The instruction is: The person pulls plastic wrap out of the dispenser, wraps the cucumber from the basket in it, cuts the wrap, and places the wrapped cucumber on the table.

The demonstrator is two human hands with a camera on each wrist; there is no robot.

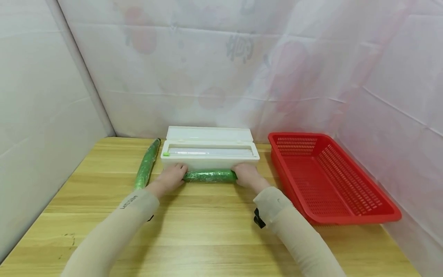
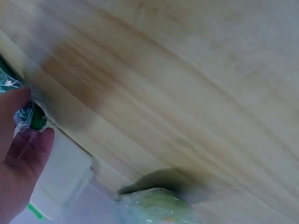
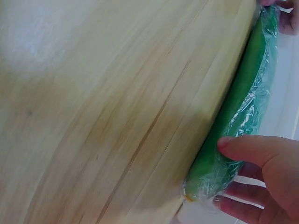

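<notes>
A green cucumber [image 1: 210, 176] in clear plastic wrap lies crosswise in front of a white cling film dispenser [image 1: 209, 164]. My left hand [image 1: 172, 177] holds its left end; in the left wrist view the thumb and fingers [image 2: 44, 144] pinch around the wrapped tip. At the other end my right hand [image 1: 247, 175] grips the cucumber. The right wrist view shows the thumb [image 3: 243, 147] on top of the wrapped cucumber [image 3: 240, 100], with the fingers curled at its far side. The dispenser's lid [image 1: 209, 134] is raised, and a film roll [image 1: 211, 151] shows inside.
Another wrapped cucumber [image 1: 147, 165] lies lengthwise on the wooden table [image 1: 207, 234], left of the dispenser. To the right stands a red perforated basket [image 1: 290, 181] with nothing in it. White printed sheets [image 1: 214, 69] hang behind the table and at both sides.
</notes>
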